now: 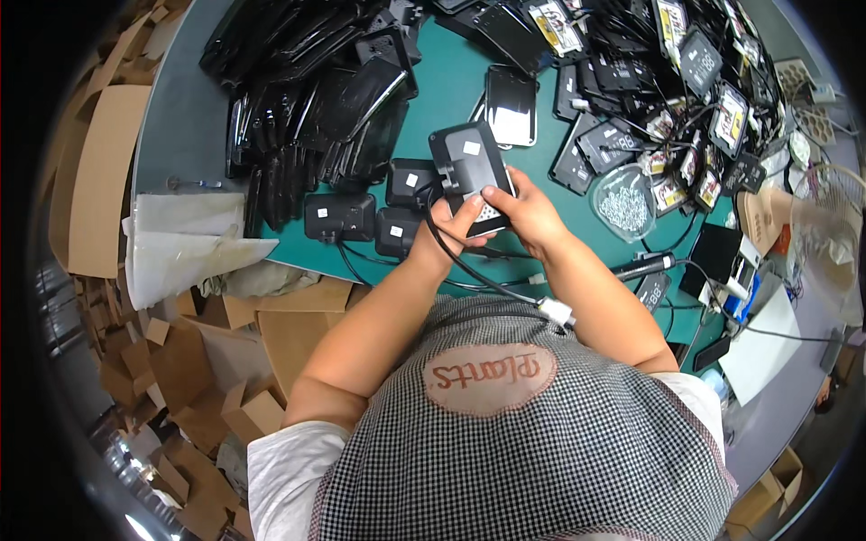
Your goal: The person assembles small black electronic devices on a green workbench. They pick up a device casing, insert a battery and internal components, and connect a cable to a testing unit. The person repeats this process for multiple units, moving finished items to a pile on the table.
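Observation:
Between both hands, above the bench, is a black rectangular electronic unit [466, 155] with a small white label on its back. My left hand [438, 239] grips its lower left corner, thumb pressed on the face. From the other side my right hand [534, 215] holds the lower right edge, its thumb also on the face. A black cable [469, 270] hangs from the unit and ends in a white connector [557, 312] against my apron. Beside my left hand lie several similar labelled black units, one of them a flat black unit [339, 217] with its own cable.
A tall pile of black plastic housings [316, 108] fills the back left. Display boards with cables [631, 135] crowd the back right, near a clear bowl of small screws [624, 204]. A black electric screwdriver [645, 266] lies by my right forearm. Cardboard boxes [194, 370] cover the floor at left.

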Demonstrator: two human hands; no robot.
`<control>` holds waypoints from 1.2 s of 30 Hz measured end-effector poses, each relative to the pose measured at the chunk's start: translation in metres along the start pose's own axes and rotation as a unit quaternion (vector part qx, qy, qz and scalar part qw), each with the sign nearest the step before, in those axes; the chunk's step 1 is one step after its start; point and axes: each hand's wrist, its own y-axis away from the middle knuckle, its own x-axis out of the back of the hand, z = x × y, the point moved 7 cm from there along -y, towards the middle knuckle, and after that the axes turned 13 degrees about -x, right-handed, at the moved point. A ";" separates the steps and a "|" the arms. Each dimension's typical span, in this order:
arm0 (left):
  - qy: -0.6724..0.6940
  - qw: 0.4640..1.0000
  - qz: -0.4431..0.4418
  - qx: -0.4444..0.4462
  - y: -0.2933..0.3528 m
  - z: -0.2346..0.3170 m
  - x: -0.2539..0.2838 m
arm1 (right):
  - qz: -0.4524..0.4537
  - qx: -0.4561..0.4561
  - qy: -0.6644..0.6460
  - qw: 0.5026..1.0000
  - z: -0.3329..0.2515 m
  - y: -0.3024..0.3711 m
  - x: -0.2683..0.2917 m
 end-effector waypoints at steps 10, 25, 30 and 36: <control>-0.154 0.985 0.061 0.043 0.007 0.011 0.080 | -0.004 -0.104 0.107 0.989 -0.017 -0.132 0.021; -0.637 0.710 -0.045 -0.297 -0.078 0.056 0.035 | 0.181 0.346 0.515 0.763 -0.063 -0.114 -0.020; -0.690 0.691 -0.086 -0.196 -0.097 0.027 0.034 | 0.166 0.337 0.477 0.795 -0.086 -0.069 0.030; -0.692 0.678 -0.098 -0.228 -0.093 0.028 0.032 | 0.344 0.230 0.590 0.693 -0.117 -0.020 0.151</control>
